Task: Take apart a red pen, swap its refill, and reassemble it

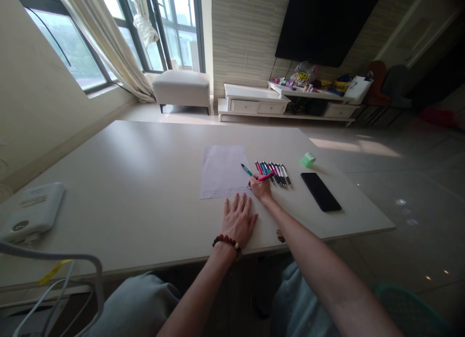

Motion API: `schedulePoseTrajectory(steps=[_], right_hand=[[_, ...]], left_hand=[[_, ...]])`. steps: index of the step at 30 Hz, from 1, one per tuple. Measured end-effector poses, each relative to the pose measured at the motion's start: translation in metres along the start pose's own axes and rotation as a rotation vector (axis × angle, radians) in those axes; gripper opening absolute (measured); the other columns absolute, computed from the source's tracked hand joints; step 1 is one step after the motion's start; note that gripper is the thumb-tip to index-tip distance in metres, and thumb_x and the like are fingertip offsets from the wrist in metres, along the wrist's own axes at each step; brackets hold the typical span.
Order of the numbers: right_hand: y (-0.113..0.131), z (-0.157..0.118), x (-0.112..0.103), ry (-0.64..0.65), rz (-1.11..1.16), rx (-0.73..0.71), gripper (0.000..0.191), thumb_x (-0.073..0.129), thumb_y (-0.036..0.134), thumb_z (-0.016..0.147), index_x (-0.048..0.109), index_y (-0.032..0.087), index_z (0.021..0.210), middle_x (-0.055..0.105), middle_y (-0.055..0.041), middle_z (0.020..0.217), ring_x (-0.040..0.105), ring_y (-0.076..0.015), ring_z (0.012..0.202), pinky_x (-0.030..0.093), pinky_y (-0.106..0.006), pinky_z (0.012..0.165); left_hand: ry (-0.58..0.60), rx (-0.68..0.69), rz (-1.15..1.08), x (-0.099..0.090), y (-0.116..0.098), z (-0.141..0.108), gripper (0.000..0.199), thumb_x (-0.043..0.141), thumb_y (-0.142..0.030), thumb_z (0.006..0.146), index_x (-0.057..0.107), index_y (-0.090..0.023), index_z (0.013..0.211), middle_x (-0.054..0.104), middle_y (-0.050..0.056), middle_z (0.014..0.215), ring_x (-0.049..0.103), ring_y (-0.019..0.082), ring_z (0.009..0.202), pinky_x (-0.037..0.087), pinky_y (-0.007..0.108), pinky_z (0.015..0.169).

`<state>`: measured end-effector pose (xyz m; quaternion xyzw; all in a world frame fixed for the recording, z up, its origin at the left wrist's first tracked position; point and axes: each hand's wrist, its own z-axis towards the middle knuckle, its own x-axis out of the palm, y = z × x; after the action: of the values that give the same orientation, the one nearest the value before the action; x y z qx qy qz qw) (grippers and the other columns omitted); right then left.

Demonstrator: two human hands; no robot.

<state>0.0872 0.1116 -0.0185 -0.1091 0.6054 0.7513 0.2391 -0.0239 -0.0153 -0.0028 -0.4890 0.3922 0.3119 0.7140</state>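
A sheet of white paper lies on the white table, with lines of small handwriting along its near edge. My right hand is closed around a pink pen, its tip down at the right end of the writing. My left hand rests flat with fingers spread, fingertips by the paper's near edge. Just beyond my right hand lies a green pen over the paper's right edge. A row of several pens in pink, blue, black and white sits to the right.
Right of the pens are a black phone and a small green-and-white box. A small yellow-and-blue figure is near the front edge. At far left stands a white device, with a grey cable in front.
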Motion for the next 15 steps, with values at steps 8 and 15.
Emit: schedulePoseTrajectory(steps=[8, 15], right_hand=[[0.013, 0.002, -0.01, -0.044, 0.164, 0.115, 0.017, 0.042, 0.024, 0.07, 0.054, 0.017, 0.059, 0.051, 0.0013, 0.052, 0.048, -0.0122, 0.049, 0.036, -0.022, 0.046], [0.071, -0.006, -0.036, -0.015, 0.311, 0.013, 0.056, 0.059, 0.028, 0.069, 0.046, 0.015, 0.122, 0.053, 0.0043, 0.062, 0.049, -0.0108, 0.047, 0.042, -0.024, 0.048]], left_hand=[[0.004, 0.004, 0.116, 0.002, 0.0, 0.0, 0.052, 0.038, -0.039, 0.092, 0.04, -0.014, 0.137, 0.032, 0.013, 0.148, 0.02, 0.03, 0.138, 0.012, 0.054, 0.111], [-0.191, -0.086, -0.143, -0.011, -0.002, -0.005, 0.033, 0.042, -0.014, 0.087, 0.056, -0.017, 0.117, 0.052, 0.009, 0.134, 0.04, 0.022, 0.128, 0.033, 0.042, 0.107]])
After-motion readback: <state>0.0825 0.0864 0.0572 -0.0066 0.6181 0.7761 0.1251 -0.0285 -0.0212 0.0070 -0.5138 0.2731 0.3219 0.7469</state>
